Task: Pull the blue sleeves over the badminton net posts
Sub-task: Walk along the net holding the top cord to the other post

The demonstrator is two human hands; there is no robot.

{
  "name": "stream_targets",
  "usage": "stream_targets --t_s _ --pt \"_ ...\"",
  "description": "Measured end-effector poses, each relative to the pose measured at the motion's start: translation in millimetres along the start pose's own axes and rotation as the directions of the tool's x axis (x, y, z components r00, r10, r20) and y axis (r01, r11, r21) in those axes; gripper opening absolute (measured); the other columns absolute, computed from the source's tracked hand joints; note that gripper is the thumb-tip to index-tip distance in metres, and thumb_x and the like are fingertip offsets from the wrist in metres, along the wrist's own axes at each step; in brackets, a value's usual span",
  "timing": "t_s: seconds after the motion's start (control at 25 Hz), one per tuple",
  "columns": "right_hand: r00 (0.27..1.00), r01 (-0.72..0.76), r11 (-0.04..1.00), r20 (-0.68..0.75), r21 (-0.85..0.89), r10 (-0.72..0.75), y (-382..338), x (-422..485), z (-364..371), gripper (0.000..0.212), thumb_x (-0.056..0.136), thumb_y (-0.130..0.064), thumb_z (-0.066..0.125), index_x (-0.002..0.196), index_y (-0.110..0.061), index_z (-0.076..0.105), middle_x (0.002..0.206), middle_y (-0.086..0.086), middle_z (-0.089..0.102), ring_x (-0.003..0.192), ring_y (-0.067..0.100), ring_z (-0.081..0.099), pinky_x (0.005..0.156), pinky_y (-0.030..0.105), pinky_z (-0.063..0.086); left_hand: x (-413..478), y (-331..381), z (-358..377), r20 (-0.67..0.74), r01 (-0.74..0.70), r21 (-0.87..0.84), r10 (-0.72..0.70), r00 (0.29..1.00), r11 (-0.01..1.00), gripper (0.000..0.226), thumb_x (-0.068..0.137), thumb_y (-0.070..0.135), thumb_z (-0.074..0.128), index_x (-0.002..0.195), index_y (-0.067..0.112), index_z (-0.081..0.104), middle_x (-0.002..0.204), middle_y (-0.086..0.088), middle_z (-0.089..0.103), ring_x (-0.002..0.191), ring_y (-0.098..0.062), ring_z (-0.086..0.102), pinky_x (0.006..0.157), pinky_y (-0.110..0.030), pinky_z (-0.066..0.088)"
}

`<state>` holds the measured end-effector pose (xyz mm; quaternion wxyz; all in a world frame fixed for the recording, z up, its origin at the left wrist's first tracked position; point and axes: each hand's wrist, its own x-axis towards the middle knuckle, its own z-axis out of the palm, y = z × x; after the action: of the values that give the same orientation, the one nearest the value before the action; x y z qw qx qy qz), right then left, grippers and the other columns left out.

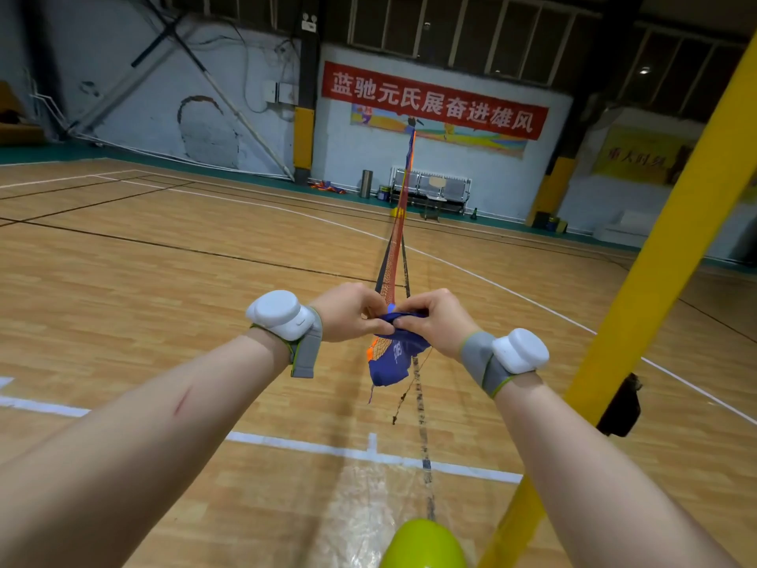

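Nearest edge: rounded lime-green object (426,543), cut off by the bottom of the view, on the wooden court floor (164,280).
Near post: thin dark rod (422,428) running from just beyond the green object up to the hands. Probably the net post, with its top hidden by fabric.
Wrists: white tracker pods on grey straps, one on the left forearm (280,313) and one on the right (518,350).
Left hand (348,311): fingers and thumb curled, pinching the left rim of the bunched blue fabric.
Right hand (436,321): curled the same way, pinching the right rim, just beside the left hand.
Blue sleeve (393,358): held between both hands at the near end of the net. Gathered tight at the top, with a loose white-printed part hanging below and an orange net edge against its left side. Impossible to tell whether the post is inside yet.
Step in hand: apparently opening the sleeve and seating it on the post tip. Judging by the bunching, barely begun.
Doing it well: spread the opening evenly with both pinches, keep the post tip centred, draw along the rod in short pulls, and keep mesh and dangling cord clear to avoid a snag.
Net (395,248): orange-red mesh seen edge-on, stretching away to the far end.
Right side: thick yellow pole (663,256) slanting across the view.
Far wall: metal bench (430,190) and a red banner (434,101) with white characters.
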<state>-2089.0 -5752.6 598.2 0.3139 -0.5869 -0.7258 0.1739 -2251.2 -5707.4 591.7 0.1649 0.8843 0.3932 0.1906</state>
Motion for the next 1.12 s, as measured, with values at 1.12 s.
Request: stream_targets --t_s 1.12 --pt "0.905 -0.102 0.689 -0.22 0.718 0.364 -40 9 -54 0.024 0.085 0.003 0.045 0.066 -0.011 0.047 0.057 0.006 0.045 0.05 0.015 0.037 0.032 0.014 0.027 23 71 -30 -0.423 -0.001 -0.465 -0.221 0.879 0.886 0.004 0.087 0.006 0.054 0.084 0.009 0.052 0.067 -0.008 0.051 0.065 -0.024 0.06 0.051 -0.033 0.058"
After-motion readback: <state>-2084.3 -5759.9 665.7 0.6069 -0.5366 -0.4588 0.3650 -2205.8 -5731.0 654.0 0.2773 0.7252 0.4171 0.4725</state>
